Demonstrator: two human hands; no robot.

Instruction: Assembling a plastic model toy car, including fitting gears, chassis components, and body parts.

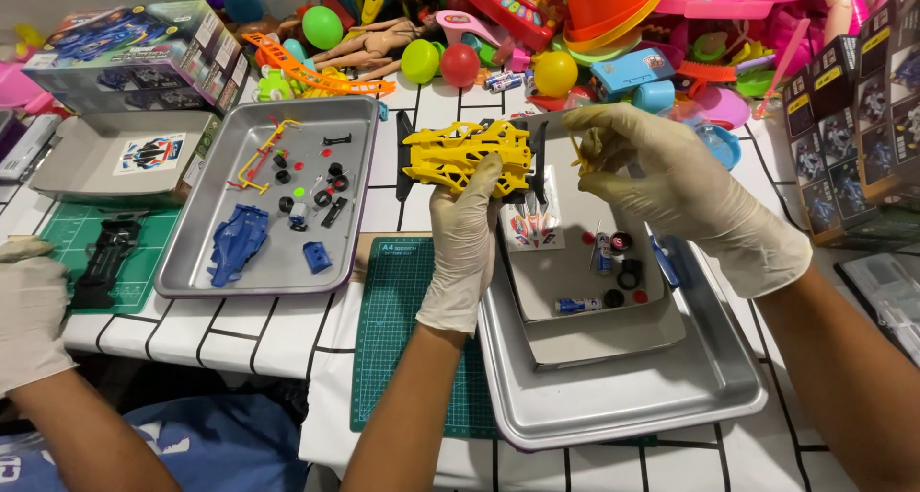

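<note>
My left hand [465,243], in a pale glove, grips a yellow toy car body [465,152] mounted on a black chassis and holds it up over the table. My right hand [680,190], also gloved, pinches a small yellow part [578,152] just right of the car. Below them an open grey box lid [594,334] lies inside a metal tray [632,406]. It holds black wheels [628,272], a sticker sheet and small blue pieces.
A second metal tray [192,262] at left holds a blue car body [235,243] and loose parts. A green cutting mat [393,339] lies between the trays. Another person's gloved hand [29,310] rests at the left edge. Toys [498,32] crowd the back; kit boxes [853,118] stand at right.
</note>
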